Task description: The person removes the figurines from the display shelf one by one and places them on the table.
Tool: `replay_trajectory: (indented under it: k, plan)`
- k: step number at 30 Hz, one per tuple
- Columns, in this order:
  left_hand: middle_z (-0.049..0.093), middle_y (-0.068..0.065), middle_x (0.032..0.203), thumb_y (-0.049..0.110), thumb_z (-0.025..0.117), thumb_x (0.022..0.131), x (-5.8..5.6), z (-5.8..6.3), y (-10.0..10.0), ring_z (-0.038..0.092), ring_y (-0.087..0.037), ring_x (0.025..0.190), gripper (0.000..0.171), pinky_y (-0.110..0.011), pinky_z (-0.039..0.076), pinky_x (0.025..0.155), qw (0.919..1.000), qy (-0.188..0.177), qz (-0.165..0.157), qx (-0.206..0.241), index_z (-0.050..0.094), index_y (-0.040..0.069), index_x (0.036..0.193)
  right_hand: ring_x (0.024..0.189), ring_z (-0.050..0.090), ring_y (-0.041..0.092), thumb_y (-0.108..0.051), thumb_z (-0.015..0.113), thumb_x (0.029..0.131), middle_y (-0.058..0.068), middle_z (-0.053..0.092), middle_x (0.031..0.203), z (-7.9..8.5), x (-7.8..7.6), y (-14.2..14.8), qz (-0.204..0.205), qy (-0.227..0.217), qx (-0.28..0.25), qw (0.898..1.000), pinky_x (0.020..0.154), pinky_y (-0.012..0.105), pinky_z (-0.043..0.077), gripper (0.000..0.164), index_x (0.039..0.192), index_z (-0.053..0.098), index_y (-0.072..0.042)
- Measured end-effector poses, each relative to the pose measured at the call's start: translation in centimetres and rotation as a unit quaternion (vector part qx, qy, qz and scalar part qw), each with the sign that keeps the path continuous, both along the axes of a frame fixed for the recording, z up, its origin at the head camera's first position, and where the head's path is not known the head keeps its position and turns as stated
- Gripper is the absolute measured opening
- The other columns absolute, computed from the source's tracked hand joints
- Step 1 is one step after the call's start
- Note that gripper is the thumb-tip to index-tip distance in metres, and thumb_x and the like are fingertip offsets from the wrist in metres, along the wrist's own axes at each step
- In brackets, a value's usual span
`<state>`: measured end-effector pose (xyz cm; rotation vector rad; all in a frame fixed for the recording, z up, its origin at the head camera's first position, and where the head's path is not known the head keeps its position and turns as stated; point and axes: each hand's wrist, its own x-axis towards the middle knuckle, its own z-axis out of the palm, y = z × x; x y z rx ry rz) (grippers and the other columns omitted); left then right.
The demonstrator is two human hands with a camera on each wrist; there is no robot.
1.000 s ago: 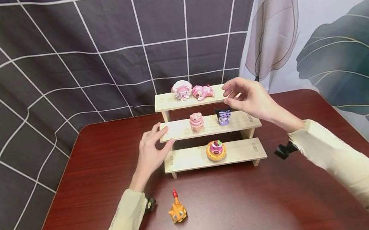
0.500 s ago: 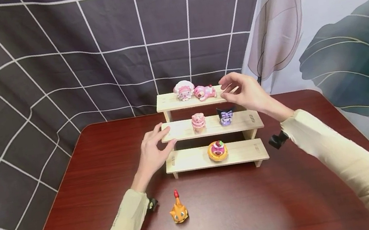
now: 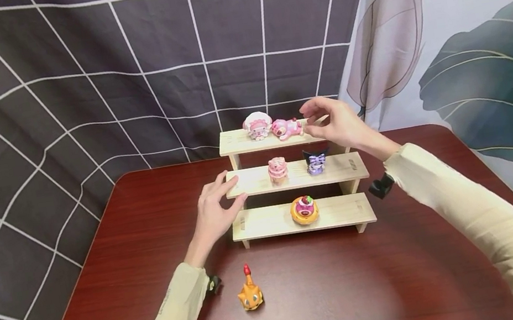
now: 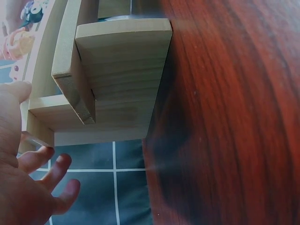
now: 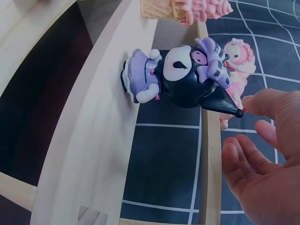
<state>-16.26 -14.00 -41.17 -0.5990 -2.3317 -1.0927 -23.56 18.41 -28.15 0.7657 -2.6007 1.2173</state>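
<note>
My left hand point(image 3: 213, 207) holds the left end of the middle tier of a wooden three-tier display stand point(image 3: 258, 221), thumb at the front edge and index finger over the board. My right hand point(image 3: 333, 122) is over the top tier's right part, fingers loosely bent, fingertips beside the feet of a pink bear figurine point(image 3: 287, 128) that lies on its side. Left of the bear sits a figurine with a white hat point(image 3: 258, 126). On the middle tier stand a pink ice-cream-cone figurine point(image 3: 278, 169) and a purple-dressed, black-hooded figurine point(image 5: 180, 75). A round tart-shaped figurine point(image 3: 304, 210) rests on the bottom tier.
An orange figurine with a red-tipped tail point(image 3: 251, 297) stands on the reddish-brown wooden table point(image 3: 318, 295), in front of the stand and right of the left wrist. A dark grid-patterned curtain point(image 3: 157, 41) hangs behind, with a leaf-printed white curtain point(image 3: 453, 0) at the right.
My right hand has shifted left along the top tier, closer to the bear's feet. The left hand stays at the stand's end. The whole head view has slid slightly.
</note>
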Motion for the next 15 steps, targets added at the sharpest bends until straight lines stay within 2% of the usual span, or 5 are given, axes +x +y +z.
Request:
replay_trajectory:
  k: [8, 15]
  plan:
    - [0.058, -0.018, 0.138, 0.021, 0.081, 0.085, 0.0, 0.2, 0.0, 0.055, -0.038, 0.109, 0.044, -0.054, 0.043, 0.088, 1.0000, 0.000, 0.001, 0.000, 0.071, 0.008, 0.126, 0.102, 0.064, 0.034, 0.000, 0.074, 0.086, 0.023, 0.063, 0.117, 0.0, -0.8, -0.4, 0.016, -0.015, 0.000, 1.000, 0.083, 0.033, 0.050, 0.037, 0.120, 0.061, 0.004]
    - [0.057, -0.019, 0.139, 0.020, 0.080, 0.085, 0.2, 0.1, 0.0, 0.055, -0.037, 0.111, 0.044, -0.055, 0.042, 0.088, 1.0000, -0.005, 0.000, -0.001, 0.071, 0.007, 0.126, 0.107, 0.061, 0.038, 0.003, 0.073, 0.085, 0.024, 0.061, 0.120, -0.3, -1.2, -0.9, 0.035, -0.039, -0.017, 0.998, 0.093, 0.047, 0.048, 0.041, 0.123, 0.060, 0.005]
